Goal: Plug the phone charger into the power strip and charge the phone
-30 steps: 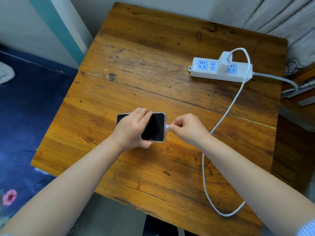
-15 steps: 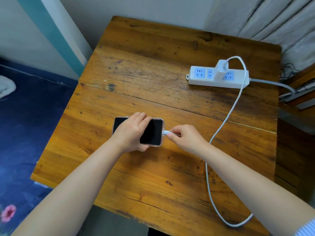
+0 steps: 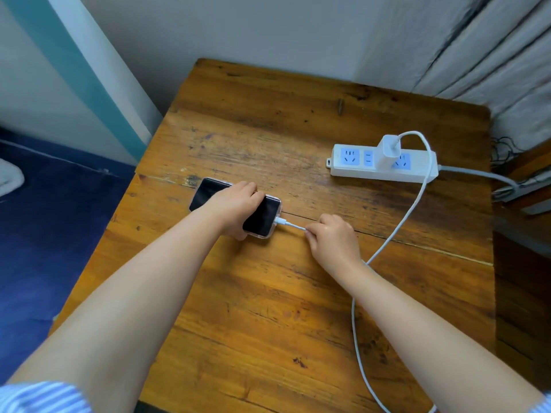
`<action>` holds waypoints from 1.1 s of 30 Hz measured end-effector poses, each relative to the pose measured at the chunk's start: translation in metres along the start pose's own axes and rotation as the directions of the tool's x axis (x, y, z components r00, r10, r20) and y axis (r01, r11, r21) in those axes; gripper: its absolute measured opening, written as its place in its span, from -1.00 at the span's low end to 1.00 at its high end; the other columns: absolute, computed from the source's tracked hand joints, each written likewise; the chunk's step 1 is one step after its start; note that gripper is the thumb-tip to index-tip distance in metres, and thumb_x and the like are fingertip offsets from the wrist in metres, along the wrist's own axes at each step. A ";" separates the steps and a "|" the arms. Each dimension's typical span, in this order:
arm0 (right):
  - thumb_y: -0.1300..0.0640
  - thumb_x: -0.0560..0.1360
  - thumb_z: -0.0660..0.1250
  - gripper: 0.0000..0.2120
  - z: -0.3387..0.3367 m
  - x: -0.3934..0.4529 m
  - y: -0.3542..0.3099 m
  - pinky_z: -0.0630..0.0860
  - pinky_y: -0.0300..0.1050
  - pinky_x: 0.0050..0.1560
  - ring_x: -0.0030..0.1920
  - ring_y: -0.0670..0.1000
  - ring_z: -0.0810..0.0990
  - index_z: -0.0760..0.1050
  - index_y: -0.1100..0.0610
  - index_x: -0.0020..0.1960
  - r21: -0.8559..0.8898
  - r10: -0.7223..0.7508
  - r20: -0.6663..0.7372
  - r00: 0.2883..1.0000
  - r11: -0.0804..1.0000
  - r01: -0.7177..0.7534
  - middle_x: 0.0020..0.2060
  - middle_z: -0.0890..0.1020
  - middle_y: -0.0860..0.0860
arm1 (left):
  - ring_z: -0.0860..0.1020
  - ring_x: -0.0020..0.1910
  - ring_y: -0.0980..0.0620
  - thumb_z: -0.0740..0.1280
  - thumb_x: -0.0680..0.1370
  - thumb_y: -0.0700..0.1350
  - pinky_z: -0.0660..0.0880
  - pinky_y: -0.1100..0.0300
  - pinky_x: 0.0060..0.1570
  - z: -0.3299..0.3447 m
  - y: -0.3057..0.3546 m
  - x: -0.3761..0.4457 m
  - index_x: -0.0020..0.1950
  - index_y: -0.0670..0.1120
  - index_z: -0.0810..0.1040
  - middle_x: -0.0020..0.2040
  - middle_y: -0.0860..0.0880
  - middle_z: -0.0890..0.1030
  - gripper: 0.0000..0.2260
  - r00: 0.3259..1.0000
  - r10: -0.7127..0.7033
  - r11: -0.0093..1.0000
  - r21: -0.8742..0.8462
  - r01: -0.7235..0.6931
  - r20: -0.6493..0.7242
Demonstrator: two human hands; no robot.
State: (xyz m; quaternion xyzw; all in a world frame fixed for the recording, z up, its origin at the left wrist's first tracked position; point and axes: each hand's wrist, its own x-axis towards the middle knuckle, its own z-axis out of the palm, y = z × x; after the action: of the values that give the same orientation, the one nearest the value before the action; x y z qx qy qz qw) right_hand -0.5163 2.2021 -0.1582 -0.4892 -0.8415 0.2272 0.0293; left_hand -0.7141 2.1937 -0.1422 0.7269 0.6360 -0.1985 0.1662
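Phone lies flat on the table, left of centre frame, with the left hand laid over its middle. Just right of it, the right hand pinches the cable, whose plug seems seated in the phone's right end. Upper right, the charger stands in the power strip.

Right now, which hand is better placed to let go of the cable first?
The right hand: it only pinches the cable, whose plug already sits at the phone that the left hand steadies.
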 end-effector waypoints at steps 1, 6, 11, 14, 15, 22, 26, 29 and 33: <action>0.17 0.53 0.18 -0.76 0.001 0.001 0.000 0.38 -0.04 -0.02 0.02 0.18 0.47 0.59 0.21 0.04 -0.013 0.006 0.003 1.000 1.000 -0.006 -0.07 0.59 0.18 | 0.35 0.26 -0.08 0.49 0.33 -0.06 0.41 0.10 0.21 0.000 -0.001 0.002 0.35 -0.14 0.28 0.28 -0.11 0.39 -0.33 1.000 -0.004 1.000 0.004 0.004 0.005; 0.17 0.54 0.16 -0.76 0.006 0.009 -0.001 0.36 -0.05 0.00 0.02 0.16 0.46 0.59 0.21 0.03 -0.014 0.012 -0.020 1.000 1.000 -0.012 -0.07 0.60 0.16 | 0.32 0.31 -0.08 0.48 0.35 -0.07 0.41 0.06 0.28 -0.003 -0.010 0.007 0.39 -0.13 0.25 0.32 -0.11 0.36 -0.31 1.000 -0.019 1.000 -0.001 0.019 0.021; 0.22 0.52 0.21 -0.79 0.007 0.009 -0.004 0.40 -0.01 -0.02 -0.02 0.21 0.50 0.60 0.27 -0.03 0.005 0.006 -0.056 0.998 1.000 -0.005 -0.12 0.62 0.21 | 0.23 0.41 -0.09 0.50 0.36 -0.09 0.29 0.07 0.39 -0.005 -0.008 0.005 0.46 -0.15 0.15 0.42 -0.13 0.27 -0.21 0.998 -0.046 0.999 -0.007 0.047 0.045; 0.20 0.53 0.20 -0.78 0.007 0.009 -0.004 0.38 -0.02 0.00 0.00 0.19 0.49 0.59 0.25 0.00 -0.005 0.015 -0.046 0.999 1.000 -0.015 -0.09 0.61 0.18 | 0.00 0.52 -0.11 0.43 0.45 -0.12 0.05 0.07 0.49 -0.001 -0.001 -0.002 0.52 -0.16 0.00 0.54 -0.16 0.05 -0.20 0.997 -0.072 0.997 -0.017 0.073 0.029; 0.20 0.52 0.20 -0.79 0.006 0.008 -0.005 0.39 -0.02 0.00 0.00 0.19 0.49 0.59 0.25 0.00 -0.004 0.019 -0.044 0.999 1.000 -0.019 -0.09 0.61 0.19 | -0.06 0.53 -0.10 0.40 0.47 -0.14 0.00 0.07 0.50 0.003 0.003 -0.007 0.52 -0.15 -0.03 0.55 -0.15 -0.01 -0.22 0.996 -0.085 0.995 -0.049 0.085 0.005; 0.35 0.41 0.32 -0.88 0.008 -0.002 -0.005 0.47 0.07 -0.12 -0.13 0.28 0.54 0.59 0.33 -0.08 -0.012 -0.021 -0.115 0.993 1.000 0.020 -0.22 0.60 0.29 | 0.01 0.53 -0.08 0.19 0.59 -0.09 -0.12 0.17 0.45 0.057 0.060 -0.051 0.49 -0.22 0.11 0.53 -0.16 0.11 -0.47 0.934 -0.194 0.915 -0.398 0.062 -0.299; 0.36 0.41 0.31 -0.83 0.008 -0.006 -0.002 0.49 0.07 -0.12 -0.12 0.29 0.54 0.56 0.34 0.00 -0.024 -0.057 -0.116 0.992 0.998 0.055 -0.18 0.60 0.30 | -0.07 0.54 -0.04 0.09 0.62 -0.02 -0.25 0.20 0.39 0.085 0.086 -0.057 0.51 -0.20 0.01 0.55 -0.14 0.01 -0.47 0.925 -0.297 0.869 -0.468 0.159 -0.236; 0.39 0.40 0.31 -0.78 0.008 -0.014 0.000 0.51 0.09 -0.09 -0.10 0.31 0.55 0.54 0.36 0.04 -0.009 -0.100 -0.100 0.990 0.995 0.100 -0.13 0.62 0.32 | -0.12 0.54 -0.03 0.02 0.63 0.02 -0.23 0.14 0.45 0.098 0.098 -0.058 0.52 -0.18 -0.06 0.56 -0.12 -0.05 -0.46 0.912 -0.362 0.850 -0.470 0.238 -0.193; 0.43 0.39 0.30 -0.73 0.007 -0.023 0.007 0.52 0.11 0.02 0.01 0.30 0.57 0.52 0.38 0.09 -0.012 -0.147 -0.056 0.988 0.989 0.146 0.00 0.62 0.32 | -0.12 0.54 -0.03 0.00 0.63 0.02 -0.18 0.07 0.49 0.101 0.104 -0.058 0.52 -0.18 -0.08 0.56 -0.13 -0.06 -0.47 0.901 -0.402 0.836 -0.468 0.287 -0.166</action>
State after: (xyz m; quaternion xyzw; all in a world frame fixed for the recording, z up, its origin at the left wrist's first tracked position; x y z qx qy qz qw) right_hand -0.5008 2.1835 -0.1637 -0.4323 -0.8750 0.2071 0.0677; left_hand -0.6258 2.0804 -0.2016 0.5637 0.8011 0.0167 0.2005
